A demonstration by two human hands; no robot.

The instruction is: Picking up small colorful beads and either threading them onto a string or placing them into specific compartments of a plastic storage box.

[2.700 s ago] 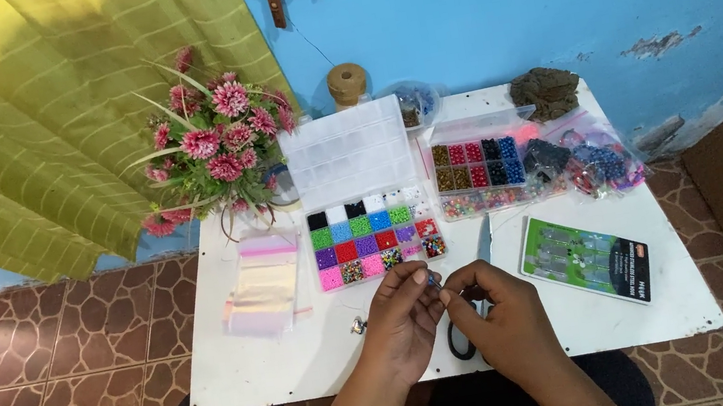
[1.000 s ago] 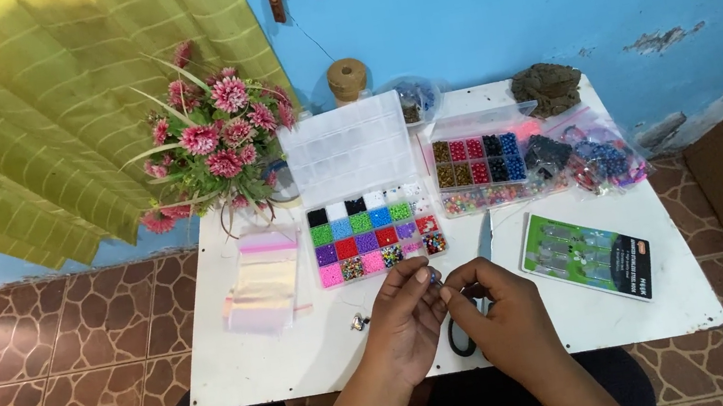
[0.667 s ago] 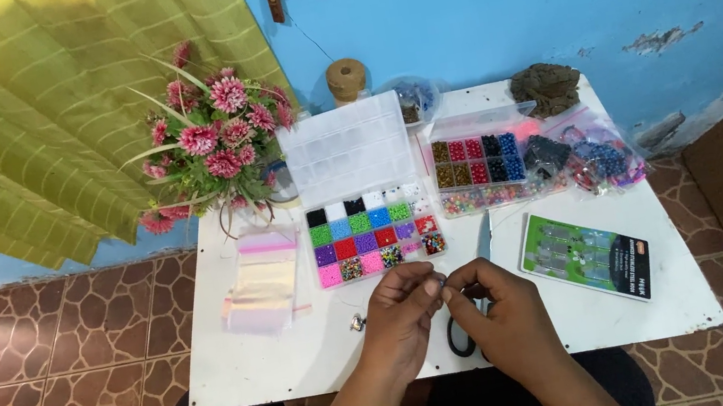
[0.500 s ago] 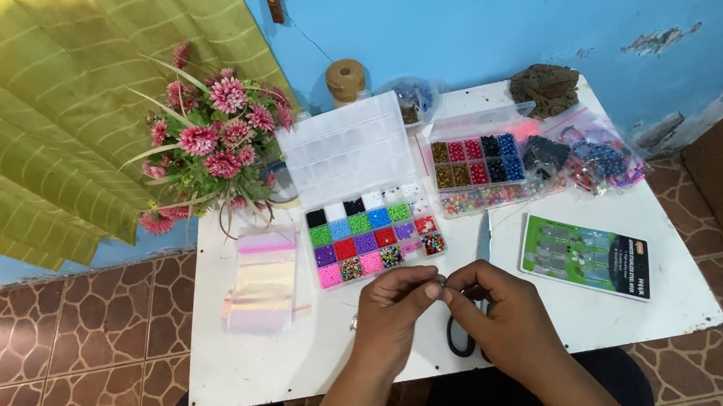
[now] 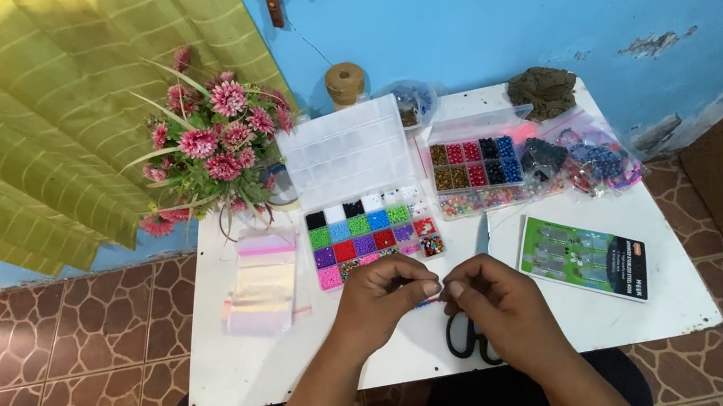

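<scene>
White bench carries an open bead box; beside it, left hand and right hand pinch a short beaded strand between them.

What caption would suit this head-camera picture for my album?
Two hands, left hand and right hand, pinch a short string of beads over a white table, before an open bead organizer box.

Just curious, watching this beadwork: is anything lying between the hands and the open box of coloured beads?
Nothing visible does. The left hand already overlaps the near edge of the bead box, and the right hand sits just beside it, over the scissors.
</scene>
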